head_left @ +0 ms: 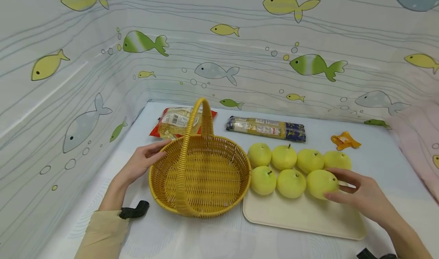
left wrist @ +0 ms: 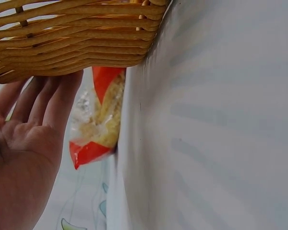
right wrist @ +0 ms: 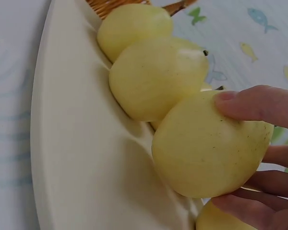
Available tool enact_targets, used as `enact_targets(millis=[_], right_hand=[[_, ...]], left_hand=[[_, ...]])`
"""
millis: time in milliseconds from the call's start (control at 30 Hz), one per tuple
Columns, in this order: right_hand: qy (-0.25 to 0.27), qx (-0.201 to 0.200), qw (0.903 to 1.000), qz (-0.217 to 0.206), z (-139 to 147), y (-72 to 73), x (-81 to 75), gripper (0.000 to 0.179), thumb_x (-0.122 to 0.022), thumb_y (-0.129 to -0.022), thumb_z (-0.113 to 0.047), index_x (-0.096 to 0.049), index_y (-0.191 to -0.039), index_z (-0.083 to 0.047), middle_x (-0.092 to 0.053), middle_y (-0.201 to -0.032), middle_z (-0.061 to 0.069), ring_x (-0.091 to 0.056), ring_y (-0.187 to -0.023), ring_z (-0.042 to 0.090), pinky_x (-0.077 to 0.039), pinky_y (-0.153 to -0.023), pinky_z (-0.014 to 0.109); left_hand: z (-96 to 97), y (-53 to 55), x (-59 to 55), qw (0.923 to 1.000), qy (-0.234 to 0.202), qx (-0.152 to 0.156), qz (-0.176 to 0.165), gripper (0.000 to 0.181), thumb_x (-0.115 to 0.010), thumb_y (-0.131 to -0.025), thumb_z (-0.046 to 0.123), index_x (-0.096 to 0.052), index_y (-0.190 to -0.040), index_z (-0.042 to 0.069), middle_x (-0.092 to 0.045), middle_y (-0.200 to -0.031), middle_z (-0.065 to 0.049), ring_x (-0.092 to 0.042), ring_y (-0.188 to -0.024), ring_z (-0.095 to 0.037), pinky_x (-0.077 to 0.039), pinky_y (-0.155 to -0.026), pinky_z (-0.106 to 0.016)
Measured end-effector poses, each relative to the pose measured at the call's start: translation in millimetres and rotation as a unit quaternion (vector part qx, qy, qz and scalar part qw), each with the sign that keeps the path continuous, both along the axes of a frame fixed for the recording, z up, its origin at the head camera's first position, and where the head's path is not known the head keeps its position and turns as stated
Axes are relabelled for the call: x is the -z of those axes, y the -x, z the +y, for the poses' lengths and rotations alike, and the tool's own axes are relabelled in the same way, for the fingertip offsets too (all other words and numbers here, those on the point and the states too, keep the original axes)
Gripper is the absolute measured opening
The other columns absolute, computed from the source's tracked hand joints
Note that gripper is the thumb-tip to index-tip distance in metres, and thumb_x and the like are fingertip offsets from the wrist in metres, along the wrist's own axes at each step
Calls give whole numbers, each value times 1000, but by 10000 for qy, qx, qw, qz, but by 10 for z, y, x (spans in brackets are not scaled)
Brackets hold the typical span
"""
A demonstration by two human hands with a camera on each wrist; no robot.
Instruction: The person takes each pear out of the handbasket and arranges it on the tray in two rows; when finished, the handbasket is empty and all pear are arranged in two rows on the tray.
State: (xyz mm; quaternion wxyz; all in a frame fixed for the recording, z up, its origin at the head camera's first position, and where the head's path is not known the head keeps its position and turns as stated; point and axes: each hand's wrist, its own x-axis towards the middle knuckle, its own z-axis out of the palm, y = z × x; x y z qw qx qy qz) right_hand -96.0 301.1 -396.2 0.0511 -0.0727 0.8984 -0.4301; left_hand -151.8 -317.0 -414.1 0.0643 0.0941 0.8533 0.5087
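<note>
My right hand point(head_left: 360, 192) holds a round yellow-green pear point(head_left: 322, 184) at the front right of a cream tray point(head_left: 302, 217). In the right wrist view, the thumb presses the top of that pear point(right wrist: 211, 148) and the other fingers lie along its far side and underneath. Several more pears point(head_left: 291, 183) sit in two rows beside it. My left hand point(head_left: 145, 161) touches the left side of a yellow wicker basket point(head_left: 202, 213). Its straight fingers reach the woven wall point(left wrist: 86, 38) in the left wrist view. Nothing lies inside the basket, and its handle arches overhead.
Behind the basket lies a clear bag with red edges point(head_left: 176, 121). A long blue-ended packet point(head_left: 265, 128) rests behind the pears. At the back right is a small orange packet point(head_left: 345, 140). Fish-patterned cloth point(head_left: 219, 45) rises around the table.
</note>
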Motion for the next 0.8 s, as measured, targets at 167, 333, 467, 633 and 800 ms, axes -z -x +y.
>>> enact_targets(millis=[167,333,467,633,800], right_hand=[[68,-36,10000,-15,-21,-13,58,61,-85,-82,-23,-60,-136,-9,-61,-121,-26,-61,-104,-9,-54,-82,14],[28,-51,10000,47,-28,-20,102,61,-85,-82,-24,-60,-136,-10,-61,-122,-25,-60,-104,-10,-53,-82,14],[-21,-71,10000,61,-28,-30,125,62,-84,-82,-24,-59,-137,-9,-59,-123,-26,-58,-105,-12,-53,-82,13],[3,-134,9998,146,-34,-22,131,62,-84,-83,-22,-58,-137,-7,-58,-123,-28,-57,-105,-13,-53,-82,13],[41,-235,9995,215,-29,-10,135,62,-84,-83,-20,-58,-138,-7,-58,-124,-28,-54,-107,-16,-51,-84,11]], left_hand=[[11,2,7,10000,-10,-20,-45,49,-59,-102,33,-51,-148,18,-52,-149,-9,-54,-130,-27,-47,-93,-14],[17,1,11,10000,-46,2,-36,48,-58,-103,31,-51,-148,17,-51,-149,-10,-52,-131,-33,-46,-93,-13],[21,6,15,10000,-51,6,-49,48,-58,-103,30,-51,-148,17,-52,-149,-9,-52,-132,-32,-46,-93,-13],[14,17,12,10000,-19,-10,-35,48,-58,-103,33,-52,-148,18,-51,-149,-9,-52,-132,-31,-46,-93,-13],[9,23,18,10000,18,-16,-18,48,-58,-103,33,-51,-148,17,-51,-149,-10,-54,-130,-28,-46,-93,-13]])
